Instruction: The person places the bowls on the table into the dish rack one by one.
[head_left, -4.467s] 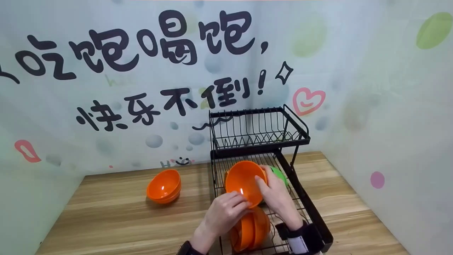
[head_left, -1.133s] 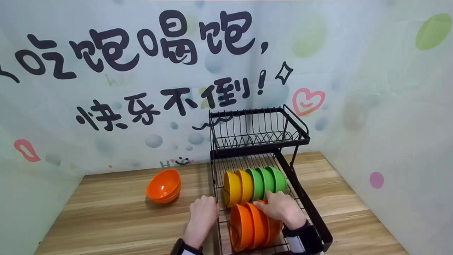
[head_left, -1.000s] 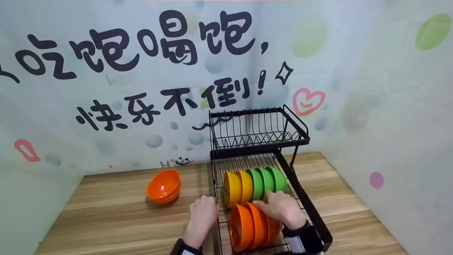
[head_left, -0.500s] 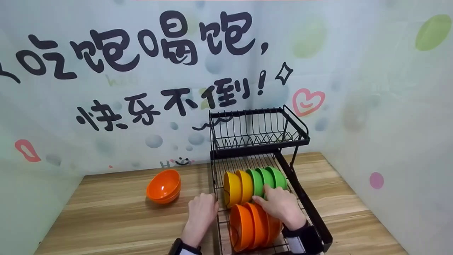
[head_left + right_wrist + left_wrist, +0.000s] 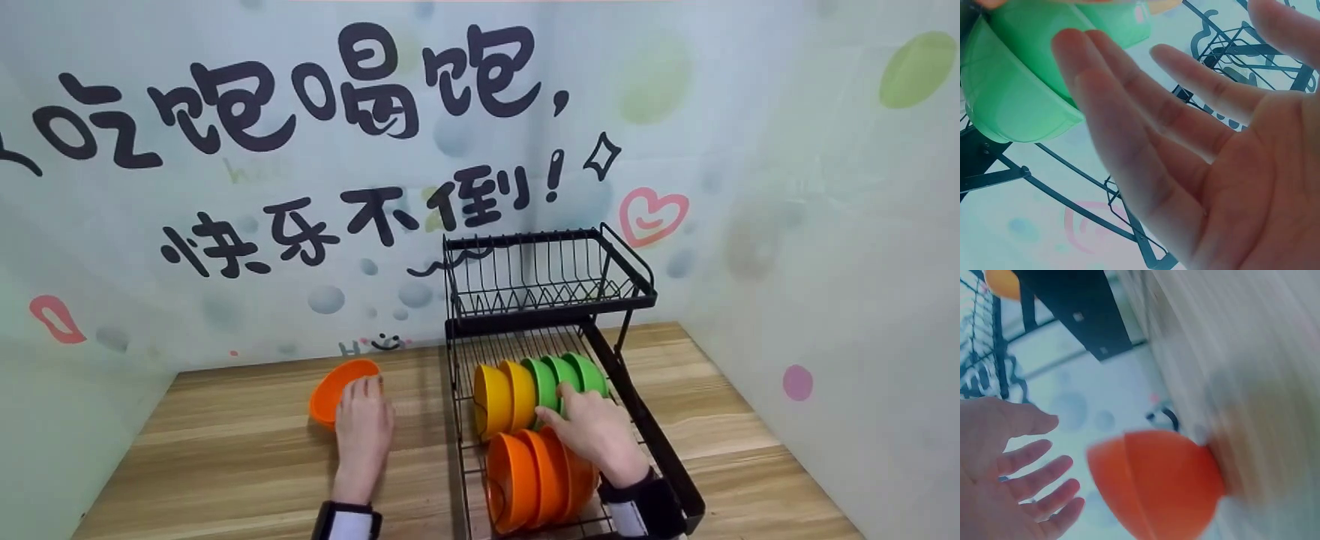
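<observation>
A wooden tabletop [image 5: 225,465] runs between pale printed walls with black cartoon lettering. On it, left of the rack, lies a stack of orange bowls [image 5: 335,390], tipped on its side with the mouth facing the person. The left hand [image 5: 363,427] is stretched flat over the stack's near rim, fingers [image 5: 1039,481] straight and spread, holding nothing; the left wrist view shows the palm just beside the orange curve, and whether it touches I cannot tell. To take the stack well, it seems wise to curl fingers over the upper rim and thumb under the lower one, so both nested bowls come up together instead of sliding apart.

To the right stands a black two-tier wire dish rack [image 5: 645,420]. Its lower tier holds a near row of orange bowls on edge [image 5: 525,480] and, behind, two yellow bowls [image 5: 499,397] and three green bowls [image 5: 559,379]. The right hand [image 5: 592,435] lies relaxed over the near row, fingertips near the green bowls, grasping nothing. The upper tier [image 5: 540,277] shows only wires.
</observation>
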The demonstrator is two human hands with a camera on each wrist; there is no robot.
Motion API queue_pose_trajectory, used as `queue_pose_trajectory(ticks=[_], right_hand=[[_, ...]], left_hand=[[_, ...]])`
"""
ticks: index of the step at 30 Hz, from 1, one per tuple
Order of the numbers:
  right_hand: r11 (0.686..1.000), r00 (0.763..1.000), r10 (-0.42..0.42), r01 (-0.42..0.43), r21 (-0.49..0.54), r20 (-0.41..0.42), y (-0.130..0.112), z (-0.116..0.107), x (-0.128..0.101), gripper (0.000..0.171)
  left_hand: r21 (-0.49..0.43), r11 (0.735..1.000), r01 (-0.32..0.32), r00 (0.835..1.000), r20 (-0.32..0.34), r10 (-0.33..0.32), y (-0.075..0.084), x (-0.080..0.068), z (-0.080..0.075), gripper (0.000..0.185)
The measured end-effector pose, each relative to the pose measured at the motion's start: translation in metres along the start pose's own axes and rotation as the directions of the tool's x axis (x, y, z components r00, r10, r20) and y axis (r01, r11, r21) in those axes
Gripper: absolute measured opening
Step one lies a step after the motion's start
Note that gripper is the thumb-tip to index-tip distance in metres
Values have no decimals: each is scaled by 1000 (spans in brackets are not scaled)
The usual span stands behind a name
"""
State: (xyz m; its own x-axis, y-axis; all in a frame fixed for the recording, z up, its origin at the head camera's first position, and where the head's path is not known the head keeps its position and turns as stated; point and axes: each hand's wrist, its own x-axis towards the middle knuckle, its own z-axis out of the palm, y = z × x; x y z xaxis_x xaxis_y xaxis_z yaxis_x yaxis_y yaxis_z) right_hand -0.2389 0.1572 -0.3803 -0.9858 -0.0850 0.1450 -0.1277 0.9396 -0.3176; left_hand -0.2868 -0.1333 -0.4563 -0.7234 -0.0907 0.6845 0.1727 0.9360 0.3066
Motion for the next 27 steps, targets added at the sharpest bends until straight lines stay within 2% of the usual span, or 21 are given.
queue_pose_trajectory(ticks=[3, 8, 12, 19, 27], right_hand=[[1000, 1000, 3, -3, 2, 0, 0, 0, 1, 36], [1000, 1000, 0, 0, -1, -10, 0, 0, 0, 36], [1000, 1000, -4, 4, -3, -12, -1, 0, 0, 35], [1000, 1000, -21, 21, 1, -21, -1, 0, -1, 34], [1000, 1000, -11, 11, 3, -7, -1, -1, -2, 35]], left_hand=[[9, 1000, 26, 1000, 15, -26, -13, -3, -2, 31], [31, 999, 36, 997, 64, -38, -25, -6, -5, 16], [24, 999, 45, 994, 99, -47, -25, -6, -7, 3], [39, 997, 60, 990, 123, -64, -24, -7, -9, 11], [30, 998, 57, 993, 100, -60, -22, -6, -13, 12]])
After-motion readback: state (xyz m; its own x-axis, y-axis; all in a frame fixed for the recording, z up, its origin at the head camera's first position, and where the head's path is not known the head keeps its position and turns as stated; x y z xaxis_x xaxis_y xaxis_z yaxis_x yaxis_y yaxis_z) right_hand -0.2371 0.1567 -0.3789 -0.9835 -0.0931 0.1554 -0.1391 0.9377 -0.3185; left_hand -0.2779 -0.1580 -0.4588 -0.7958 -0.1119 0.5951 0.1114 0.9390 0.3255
